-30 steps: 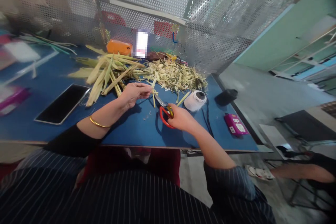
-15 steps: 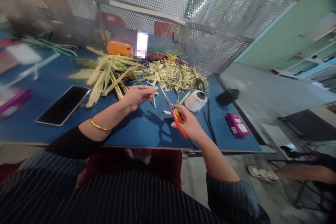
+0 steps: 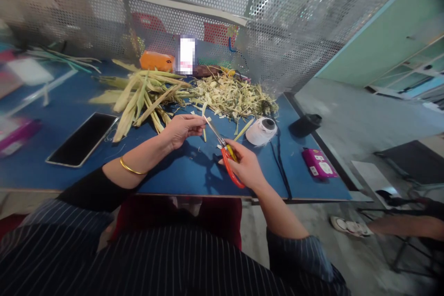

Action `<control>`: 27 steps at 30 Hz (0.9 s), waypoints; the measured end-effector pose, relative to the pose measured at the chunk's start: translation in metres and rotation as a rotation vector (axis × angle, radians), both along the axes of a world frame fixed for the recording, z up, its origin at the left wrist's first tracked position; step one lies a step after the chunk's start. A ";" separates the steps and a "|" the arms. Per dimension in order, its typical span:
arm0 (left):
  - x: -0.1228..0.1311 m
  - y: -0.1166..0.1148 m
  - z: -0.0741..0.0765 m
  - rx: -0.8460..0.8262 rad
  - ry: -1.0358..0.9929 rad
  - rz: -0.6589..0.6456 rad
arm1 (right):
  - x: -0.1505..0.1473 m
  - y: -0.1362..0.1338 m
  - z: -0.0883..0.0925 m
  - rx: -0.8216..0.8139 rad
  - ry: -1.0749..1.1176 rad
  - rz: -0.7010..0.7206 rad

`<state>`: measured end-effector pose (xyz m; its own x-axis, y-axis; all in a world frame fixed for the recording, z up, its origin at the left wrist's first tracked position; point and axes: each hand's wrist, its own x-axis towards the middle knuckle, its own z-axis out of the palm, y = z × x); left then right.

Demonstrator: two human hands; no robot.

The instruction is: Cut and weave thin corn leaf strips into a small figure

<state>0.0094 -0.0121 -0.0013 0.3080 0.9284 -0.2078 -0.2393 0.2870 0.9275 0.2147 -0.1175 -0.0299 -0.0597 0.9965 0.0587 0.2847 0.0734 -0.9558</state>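
My left hand (image 3: 181,129) pinches a thin strip of pale corn husk (image 3: 204,133) above the blue table (image 3: 173,173). My right hand (image 3: 244,166) grips red-handled scissors (image 3: 227,159), whose blades point up-left and reach the strip right beside my left fingertips. A few small husk snippets lie on the table below the blades. Behind my hands lie a bundle of long husk leaves (image 3: 142,95) and a heap of cut husk scraps (image 3: 232,96).
A black phone (image 3: 82,138) lies at the left, a white roll of tape (image 3: 261,131) to the right of the scissors, then a black cord (image 3: 281,166), a pink box (image 3: 318,163) and a black cup (image 3: 305,125). A perforated metal screen (image 3: 277,18) stands behind. Another person's leg (image 3: 398,226) shows at right.
My right hand lifted the scissors off the table and turned them, bringing the blades up to the strip in my left hand. A small snippet dropped onto the table.
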 end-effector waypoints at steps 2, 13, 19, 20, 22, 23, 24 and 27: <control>0.000 0.001 -0.002 0.003 0.008 -0.014 | -0.001 0.000 -0.001 -0.005 0.028 0.000; 0.000 0.001 -0.003 -0.010 0.061 -0.037 | 0.003 -0.002 -0.009 0.058 -0.116 -0.041; 0.001 -0.001 0.001 -0.015 0.081 -0.024 | 0.004 -0.004 -0.010 0.076 -0.148 -0.146; 0.001 -0.001 0.002 -0.014 0.082 -0.017 | 0.006 -0.003 -0.007 0.087 -0.179 -0.185; 0.001 -0.001 0.003 -0.006 0.077 -0.005 | 0.010 -0.003 0.001 0.092 -0.321 -0.251; 0.000 -0.001 0.003 0.000 0.072 -0.001 | 0.011 -0.002 0.005 0.081 -0.427 -0.273; 0.000 -0.001 0.003 0.004 0.067 0.005 | 0.012 -0.002 0.009 0.057 -0.545 -0.286; 0.000 -0.002 0.003 0.017 0.061 0.019 | 0.008 -0.001 0.016 -0.029 -0.867 -0.270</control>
